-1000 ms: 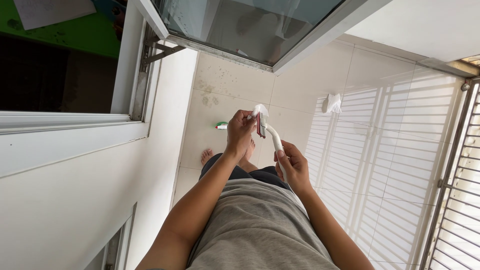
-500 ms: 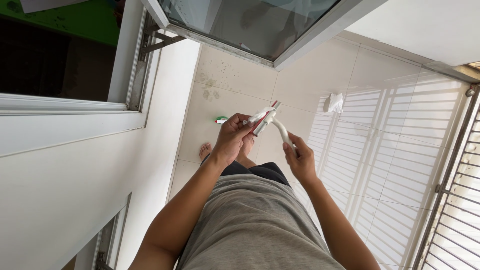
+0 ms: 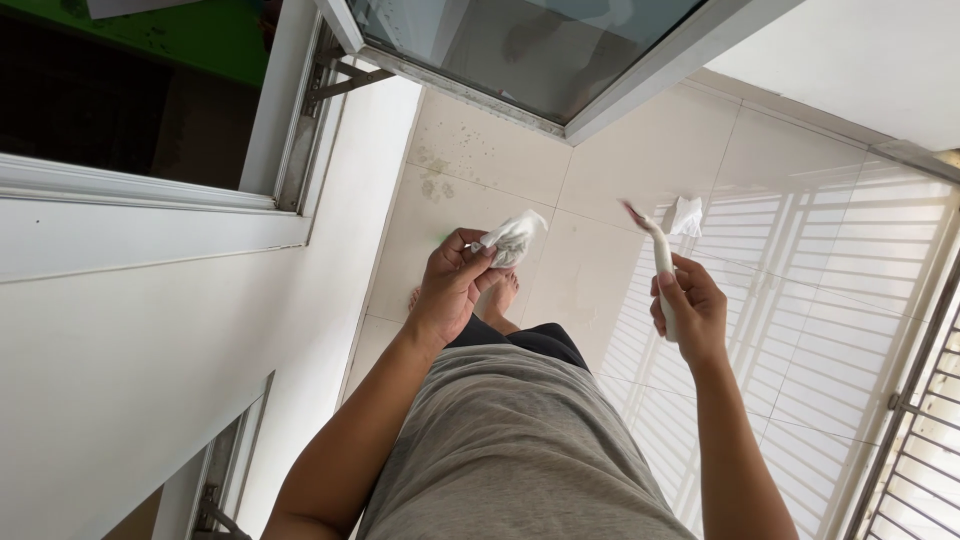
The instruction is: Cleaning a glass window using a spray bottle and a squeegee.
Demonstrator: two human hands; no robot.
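Since 0.5 s ago, the 2 hands have drawn apart: the tissue and the squeegee blade were pressed together then, and now they are well apart. The left hand (image 3: 450, 290) is closed around a crumpled white tissue (image 3: 513, 240), pinched between thumb and fingertips, with most of the wad sticking out toward the far right of the hand, above the person's bare feet. The right hand (image 3: 688, 310) is wrapped shut around the white handle of a small squeegee (image 3: 657, 250), which points away from the body; its red-edged blade end is blurred. Just beyond that blade, on the pale floor tiles (image 3: 590, 270), lies a second crumpled white tissue (image 3: 686, 215), clear of both hands. An open window sash (image 3: 560, 60) hangs out at the far side, and a white window frame (image 3: 150, 220) runs along the left. Striped shadows fall across the tiles at right, beside a metal railing (image 3: 915, 440).
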